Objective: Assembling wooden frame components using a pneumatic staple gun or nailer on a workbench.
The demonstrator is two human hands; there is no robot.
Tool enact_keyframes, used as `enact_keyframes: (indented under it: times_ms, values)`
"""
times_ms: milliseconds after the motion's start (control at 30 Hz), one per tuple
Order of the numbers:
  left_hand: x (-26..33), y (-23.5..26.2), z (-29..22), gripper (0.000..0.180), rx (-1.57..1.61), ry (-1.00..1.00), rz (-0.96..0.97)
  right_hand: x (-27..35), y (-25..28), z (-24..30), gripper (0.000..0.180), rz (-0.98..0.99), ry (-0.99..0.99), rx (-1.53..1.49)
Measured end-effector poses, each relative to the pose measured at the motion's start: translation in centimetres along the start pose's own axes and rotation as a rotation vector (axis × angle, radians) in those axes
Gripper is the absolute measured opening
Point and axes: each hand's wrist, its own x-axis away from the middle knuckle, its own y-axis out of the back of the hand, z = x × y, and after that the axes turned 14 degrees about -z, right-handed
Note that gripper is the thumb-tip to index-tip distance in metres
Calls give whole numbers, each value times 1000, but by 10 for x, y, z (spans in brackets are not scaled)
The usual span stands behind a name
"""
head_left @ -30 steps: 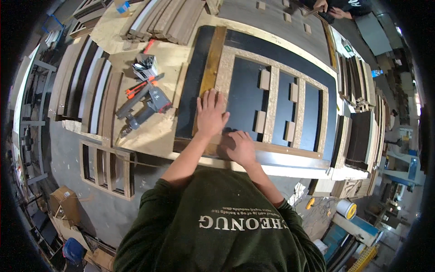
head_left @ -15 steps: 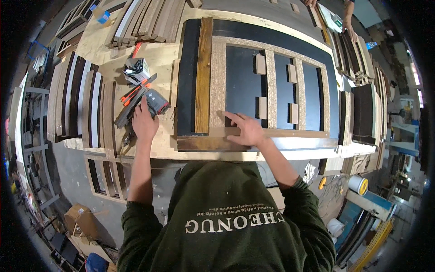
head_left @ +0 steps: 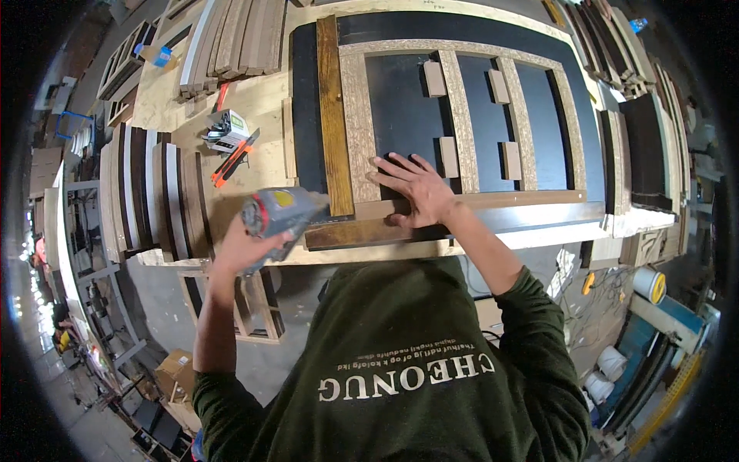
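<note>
My left hand (head_left: 240, 250) is wrapped round the handle of a grey nail gun (head_left: 279, 209) with a red ring and a yellow label, somewhat blurred. The gun's front end is at the near left corner of a wooden frame (head_left: 358, 165) lying on a dark panel (head_left: 398, 100). My right hand (head_left: 423, 196) lies with fingers spread over the frame's near corner, its thumb near a brown rail (head_left: 346, 233) along the near edge. Beside the frame runs a yellow-brown wooden strip (head_left: 332, 115). Small wood blocks (head_left: 435, 79) sit against the frame's inner bars.
On the bench (head_left: 265, 81) to the left lie orange-handled tools (head_left: 233, 160) and a small white box (head_left: 229, 129) of dark metal pieces. Wood strips are stacked at left (head_left: 158, 192), at far left (head_left: 246, 38) and at right (head_left: 645, 150). A bottle (head_left: 154, 55) lies at far left.
My left hand has lifted the nail gun off the bench and brought it right and nearer, to the frame's corner. My right hand's fingers have spread. The other person's hands at far right are gone from view.
</note>
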Motion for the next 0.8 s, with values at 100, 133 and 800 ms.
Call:
enact_keyframes:
  times_ms: [100,133,800]
  values:
    - [0,-25,-48,58,-81,-60,217,3,-3,-5,87,-11,-13,-19]
    - [-1,-33,-55,58,-97,-57,219,5,-6,-6,87,-43,-6,-46]
    - [-10,-77,-76,52,-833,-387,113,7,-13,-10,81,-128,-61,-155]
